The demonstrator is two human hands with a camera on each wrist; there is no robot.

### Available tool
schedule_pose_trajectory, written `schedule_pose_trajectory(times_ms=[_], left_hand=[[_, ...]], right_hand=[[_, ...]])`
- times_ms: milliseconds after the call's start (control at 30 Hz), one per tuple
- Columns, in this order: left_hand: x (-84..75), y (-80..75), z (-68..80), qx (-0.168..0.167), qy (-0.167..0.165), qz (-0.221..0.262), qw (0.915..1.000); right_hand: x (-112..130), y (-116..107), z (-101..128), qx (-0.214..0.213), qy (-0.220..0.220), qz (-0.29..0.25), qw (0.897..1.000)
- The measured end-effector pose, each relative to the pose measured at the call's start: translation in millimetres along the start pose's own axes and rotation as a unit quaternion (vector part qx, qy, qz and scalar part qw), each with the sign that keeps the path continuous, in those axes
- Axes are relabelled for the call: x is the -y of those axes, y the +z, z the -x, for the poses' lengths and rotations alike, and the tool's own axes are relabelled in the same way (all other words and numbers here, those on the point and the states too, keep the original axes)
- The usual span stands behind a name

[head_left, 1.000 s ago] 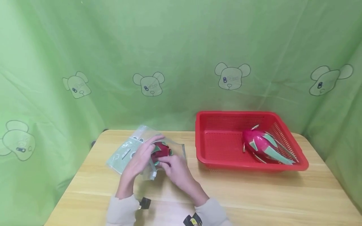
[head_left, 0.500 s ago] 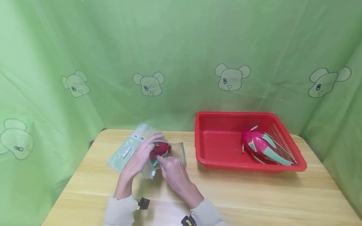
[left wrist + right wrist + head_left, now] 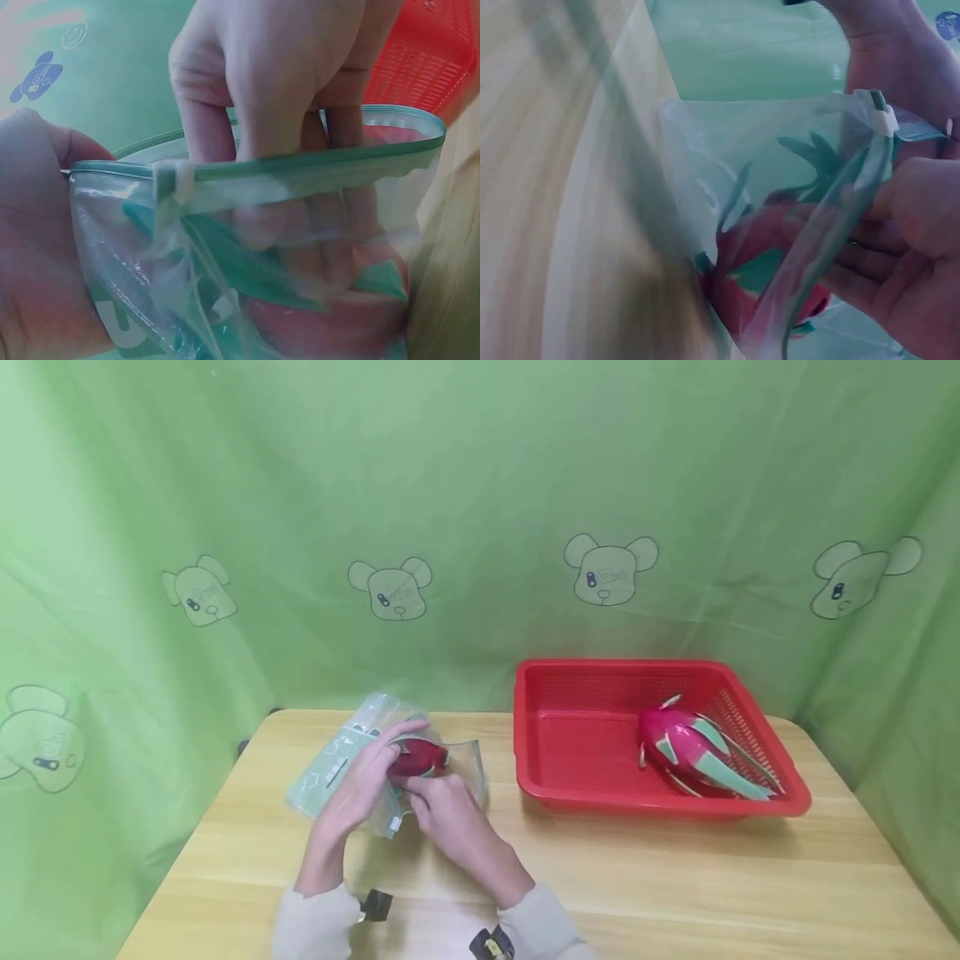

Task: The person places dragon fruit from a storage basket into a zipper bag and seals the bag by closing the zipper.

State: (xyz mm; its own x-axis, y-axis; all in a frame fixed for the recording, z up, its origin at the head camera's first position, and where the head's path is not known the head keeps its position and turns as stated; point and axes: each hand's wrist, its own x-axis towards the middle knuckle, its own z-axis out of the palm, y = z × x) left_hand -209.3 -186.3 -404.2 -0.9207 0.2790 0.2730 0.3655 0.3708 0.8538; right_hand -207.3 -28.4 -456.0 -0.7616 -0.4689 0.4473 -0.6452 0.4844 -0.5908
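A clear zip bag [image 3: 324, 778] with a green print lies on the table's left half, its mouth toward the right. Inside it is a red dragon fruit [image 3: 417, 758] with green scales, which also shows through the plastic in the right wrist view [image 3: 761, 247]. My left hand [image 3: 362, 785] holds the bag by its mouth; its thumb is at the green-edged rim in the left wrist view. My right hand [image 3: 453, 817] reaches through the mouth, its thumb and fingers [image 3: 326, 251] on the fruit. A white zip slider [image 3: 885, 120] sits at the rim's end.
A red plastic basket [image 3: 577, 802] stands on the right of the wooden table [image 3: 675, 885], with a second dragon fruit [image 3: 682, 739] in its right side. Green cloth [image 3: 480, 485] with bear-head drawings hangs behind the table.
The dragon fruit has shifted slightly left, deeper into the bag, and the right hand has moved left with it. The left hand keeps its hold on the bag.
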Motion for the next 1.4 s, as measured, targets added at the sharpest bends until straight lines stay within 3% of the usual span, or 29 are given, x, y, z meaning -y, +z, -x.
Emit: schedule_pose_trajectory(times_ms=[167,267,367,500,567,667,767,967,1133,1400], left_hand=[[0.1,-2.8,0.3,-0.032,-0.009,0.006,0.9994],[0.4,-4.3,-0.6,-0.053,-0.012,0.016,0.9984],[0.6,-6.3,-1.7,-0.073,-0.016,0.018,0.9970],[0.6,-10.5,-2.7,-0.092,-0.014,0.005,0.9956],[0.8,-12.3,-2.7,-0.099,-0.012,-0.002,0.9950],[0.7,-14.2,-1.3,-0.108,-0.011,-0.002,0.9941],[0.4,-15.1,0.5,-0.113,-0.011,-0.001,0.9936],[-0.3,-16.6,1.7,-0.111,-0.018,0.008,0.9937],[-0.2,-18.5,2.5,-0.114,-0.016,0.017,0.9932],[-2.2,-24.7,5.0,-0.124,-0.012,0.045,0.9911]], right_hand=[[-1.1,-5.6,0.3,0.021,0.018,-0.043,0.999],[-1.5,-14.9,0.4,0.004,0.036,-0.058,0.998],[-2.9,-25.3,0.3,-0.071,0.045,-0.051,0.995],[-6.0,-32.8,0.4,-0.206,0.050,-0.023,0.977],[-7.3,-32.9,1.2,-0.226,0.075,-0.006,0.971],[-10.5,-29.2,3.8,-0.187,0.139,0.005,0.972],[-18.0,-22.4,6.4,-0.137,0.198,-0.018,0.970],[-36.0,-10.5,8.7,-0.115,0.278,-0.110,0.947],[-35.2,-11.1,8.6,-0.110,0.286,-0.198,0.931],[-25.3,-21.8,1.6,-0.125,0.259,-0.251,0.924]])
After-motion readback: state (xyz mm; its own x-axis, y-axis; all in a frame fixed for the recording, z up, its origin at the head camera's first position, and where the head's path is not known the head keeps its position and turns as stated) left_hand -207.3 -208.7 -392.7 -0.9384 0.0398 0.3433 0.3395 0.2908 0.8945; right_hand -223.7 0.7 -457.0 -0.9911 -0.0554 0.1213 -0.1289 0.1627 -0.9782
